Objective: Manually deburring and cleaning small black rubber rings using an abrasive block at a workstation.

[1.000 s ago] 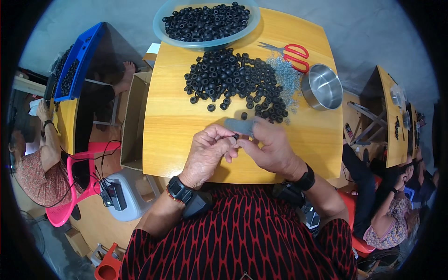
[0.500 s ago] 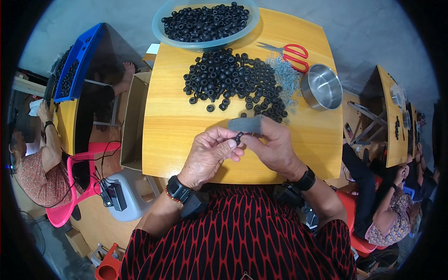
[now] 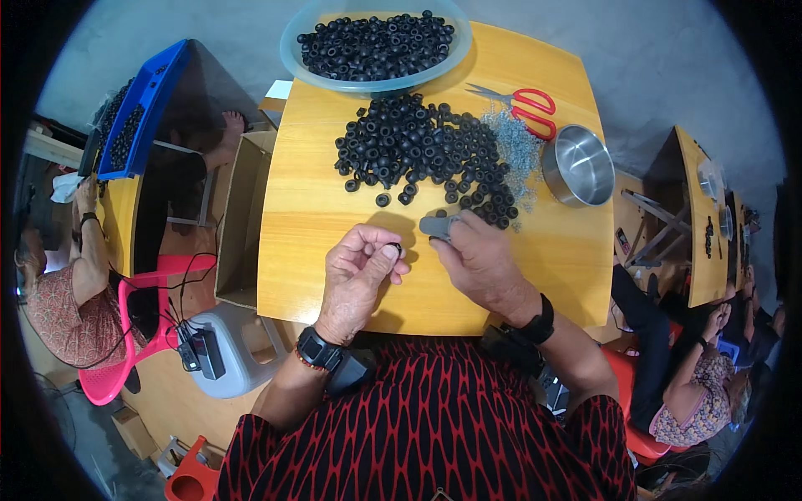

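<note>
My left hand (image 3: 355,271) pinches a small black ring-shaped part (image 3: 395,249) between thumb and fingers, above the near middle of the table. To its right, and apart from it, is my right hand (image 3: 489,263). A grey cover (image 3: 438,226) sits on one of its fingers. Thumb and finger press together there, and whatever lies between them is too small to make out. Just beyond the hands spreads a heap of black ring-shaped parts (image 3: 393,142). Beside its right edge lies a scatter of tiny pale grey pieces (image 3: 516,150).
A pale tub (image 3: 292,63) of black parts stands at the back of the yellow table (image 3: 305,250). Red-handled scissors (image 3: 535,104) and a round metal bowl (image 3: 578,165) are at the right. An open cardboard box (image 3: 242,221) adjoins the left edge. People (image 3: 79,313) sit on both sides.
My hands have moved apart, having been together over the small black part. The left hand keeps the part and has shifted left; the finger-covered right hand has drawn back and curled.
</note>
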Demonstrator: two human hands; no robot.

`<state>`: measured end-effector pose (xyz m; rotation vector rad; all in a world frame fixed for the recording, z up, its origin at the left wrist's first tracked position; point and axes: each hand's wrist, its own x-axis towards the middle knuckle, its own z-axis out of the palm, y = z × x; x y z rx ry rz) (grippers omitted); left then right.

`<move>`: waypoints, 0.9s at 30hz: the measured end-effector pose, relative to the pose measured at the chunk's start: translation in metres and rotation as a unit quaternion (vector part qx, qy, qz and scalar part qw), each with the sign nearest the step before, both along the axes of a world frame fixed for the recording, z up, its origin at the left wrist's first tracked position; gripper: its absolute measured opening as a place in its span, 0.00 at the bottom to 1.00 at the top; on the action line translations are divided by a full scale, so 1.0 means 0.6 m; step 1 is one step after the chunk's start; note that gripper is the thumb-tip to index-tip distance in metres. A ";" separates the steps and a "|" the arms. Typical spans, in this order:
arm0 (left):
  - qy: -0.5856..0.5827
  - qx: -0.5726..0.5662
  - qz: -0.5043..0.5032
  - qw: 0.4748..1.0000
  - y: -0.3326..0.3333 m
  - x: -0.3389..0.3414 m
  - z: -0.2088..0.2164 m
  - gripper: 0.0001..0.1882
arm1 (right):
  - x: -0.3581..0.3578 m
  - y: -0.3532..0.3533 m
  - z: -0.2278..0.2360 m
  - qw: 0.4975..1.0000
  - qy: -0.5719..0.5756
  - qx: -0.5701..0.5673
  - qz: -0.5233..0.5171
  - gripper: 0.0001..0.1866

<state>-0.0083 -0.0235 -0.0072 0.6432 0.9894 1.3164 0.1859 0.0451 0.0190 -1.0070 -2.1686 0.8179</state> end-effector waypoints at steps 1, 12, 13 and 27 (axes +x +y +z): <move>0.008 0.004 0.006 1.000 -0.001 -0.001 -0.001 0.06 | -0.005 0.002 -0.004 0.999 -0.008 0.033 0.014 0.06; 0.025 0.020 0.042 0.999 -0.002 0.002 0.004 0.07 | -0.031 0.029 -0.011 0.989 -0.058 0.136 -0.001 0.10; 0.015 0.025 0.049 0.998 -0.002 0.002 0.004 0.07 | -0.032 0.031 -0.011 0.991 -0.045 0.130 -0.010 0.10; -0.016 0.068 0.042 0.997 -0.003 -0.003 -0.013 0.07 | -0.045 0.081 -0.002 0.981 -0.112 0.160 0.003 0.02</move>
